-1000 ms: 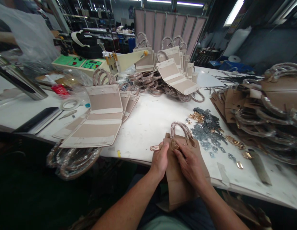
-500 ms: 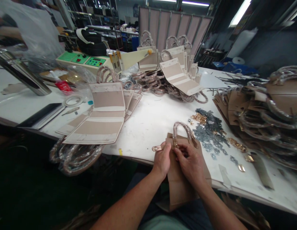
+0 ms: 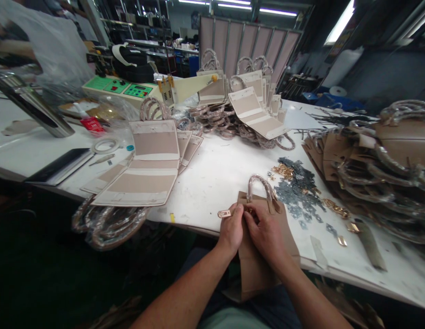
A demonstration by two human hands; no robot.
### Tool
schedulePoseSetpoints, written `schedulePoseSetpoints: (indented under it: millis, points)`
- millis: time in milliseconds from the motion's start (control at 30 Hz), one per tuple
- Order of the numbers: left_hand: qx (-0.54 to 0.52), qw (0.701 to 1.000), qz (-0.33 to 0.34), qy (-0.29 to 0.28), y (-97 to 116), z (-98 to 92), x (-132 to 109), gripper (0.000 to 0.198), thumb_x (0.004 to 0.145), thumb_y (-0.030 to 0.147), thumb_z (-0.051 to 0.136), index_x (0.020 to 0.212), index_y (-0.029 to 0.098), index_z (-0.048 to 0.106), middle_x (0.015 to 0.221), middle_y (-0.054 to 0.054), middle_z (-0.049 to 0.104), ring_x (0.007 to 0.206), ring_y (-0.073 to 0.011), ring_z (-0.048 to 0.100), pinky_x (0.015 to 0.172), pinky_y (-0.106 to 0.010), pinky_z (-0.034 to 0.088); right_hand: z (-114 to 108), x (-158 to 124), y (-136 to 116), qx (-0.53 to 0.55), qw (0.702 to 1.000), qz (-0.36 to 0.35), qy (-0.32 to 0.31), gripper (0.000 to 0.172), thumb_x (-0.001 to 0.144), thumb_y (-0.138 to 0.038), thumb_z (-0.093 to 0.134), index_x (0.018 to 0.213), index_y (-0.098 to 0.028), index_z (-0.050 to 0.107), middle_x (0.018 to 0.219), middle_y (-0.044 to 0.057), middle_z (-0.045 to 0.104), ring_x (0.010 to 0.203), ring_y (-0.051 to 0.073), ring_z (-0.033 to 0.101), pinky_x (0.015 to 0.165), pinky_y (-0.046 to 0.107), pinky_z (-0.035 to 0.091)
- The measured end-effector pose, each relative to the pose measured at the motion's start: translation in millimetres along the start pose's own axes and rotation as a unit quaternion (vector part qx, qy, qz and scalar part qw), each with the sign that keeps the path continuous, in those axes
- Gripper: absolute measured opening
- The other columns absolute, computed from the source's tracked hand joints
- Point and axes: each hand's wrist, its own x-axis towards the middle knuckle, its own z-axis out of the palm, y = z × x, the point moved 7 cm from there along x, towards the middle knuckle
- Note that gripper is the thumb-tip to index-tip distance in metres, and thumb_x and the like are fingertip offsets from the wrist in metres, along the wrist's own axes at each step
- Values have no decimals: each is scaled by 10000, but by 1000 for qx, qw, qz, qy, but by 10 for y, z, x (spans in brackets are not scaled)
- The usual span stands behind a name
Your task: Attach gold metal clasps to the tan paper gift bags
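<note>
A tan handbag panel (image 3: 253, 269) with a plastic-wrapped handle (image 3: 258, 180) leans over the table edge towards my lap. My left hand (image 3: 232, 228) is closed on its left edge, thumb on top. A short strap tab (image 3: 224, 213) with a gold-coloured metal plate sticks out to the left from under that hand's fingers. My right hand (image 3: 267, 233) is closed in a pinch just below the handle, touching the panel. A small glint of gold-coloured metal shows at its fingertips, mostly hidden by the fingers.
Grey metal plates (image 3: 296, 183) and gold-coloured fittings (image 3: 283, 172) lie right of the bag. Stacked brown bags (image 3: 356, 169) stand further right. Open bag panels (image 3: 143, 178) lie to the left, others (image 3: 256, 109) behind. A machine (image 3: 130, 89) and a metal tube (image 3: 34, 105) stand back left.
My right hand has shifted slightly left, closer to my left thumb, and its fingers now cover more of the small gold-coloured piece. My left hand keeps its hold.
</note>
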Motion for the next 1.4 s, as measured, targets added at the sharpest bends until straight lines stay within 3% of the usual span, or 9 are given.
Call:
schedulePoseSetpoints:
  millis: [167,367,500,667,833,1067,1167,1267,1400]
  points:
    - [-11,1000,3,18,14,-14,-2,320,974,442,542,970,186,733,1085,-69,770,1102,-244,669,1032,-357,487,-30,32,-26,41,999,7,-28,202,963,-350,553,1090,-266,685,949,61,755,776,261,693,713,406,561]
    - [22,999,32,-4,104,8,-21,300,999,397,494,965,219,733,1019,-44,760,1087,-231,661,1038,-348,469,-31,73,-99,39,998,-13,-52,208,971,-318,525,1057,-279,710,1030,41,768,920,267,712,852,423,557]
    - [33,999,43,-8,165,20,-38,305,1007,385,486,998,217,741,1088,-52,760,1085,-230,665,1032,-349,472,-40,54,-101,49,998,-13,-34,217,973,-320,528,1080,-272,711,1083,49,763,982,274,710,891,429,554]
    - [23,998,48,-13,167,36,-46,305,1007,392,494,1007,213,740,1121,-58,761,1080,-229,671,1032,-348,473,-72,-32,-27,86,996,18,-11,318,977,-373,565,1267,-258,629,1035,60,765,902,270,724,821,430,582]
    - [42,998,48,5,140,5,-50,302,1010,398,492,1004,224,738,1091,-51,761,1110,-228,658,1056,-346,460,-106,-67,-3,51,998,5,46,225,972,-378,561,1085,-248,706,1062,79,780,939,294,737,832,440,586]
    - [116,990,79,-10,259,43,-92,327,1023,392,471,997,226,750,1092,-71,758,1115,-238,663,1083,-363,454,-26,42,-19,-9,999,-9,40,200,967,-321,546,1039,-279,728,964,67,780,848,289,730,760,417,563]
    - [109,992,64,-9,197,28,-48,328,1010,410,497,1083,215,751,1179,-75,753,1201,-250,643,1141,-393,428,-34,78,-65,3,999,4,42,182,970,-282,546,1016,-261,721,945,63,772,838,267,720,758,383,552]
    - [74,996,25,31,62,-51,62,319,965,427,575,1127,214,749,1261,-71,737,1279,-264,613,1205,-430,380,-90,78,-143,42,998,-4,46,199,966,-244,567,1103,-260,710,980,42,766,850,230,715,784,340,554]
    - [24,995,-53,85,-39,-109,139,318,914,421,650,1119,198,745,1321,-72,717,1331,-274,593,1229,-450,366,-396,-92,-84,71,993,-39,84,286,928,-258,636,1208,-276,694,892,12,737,764,189,689,723,293,558]
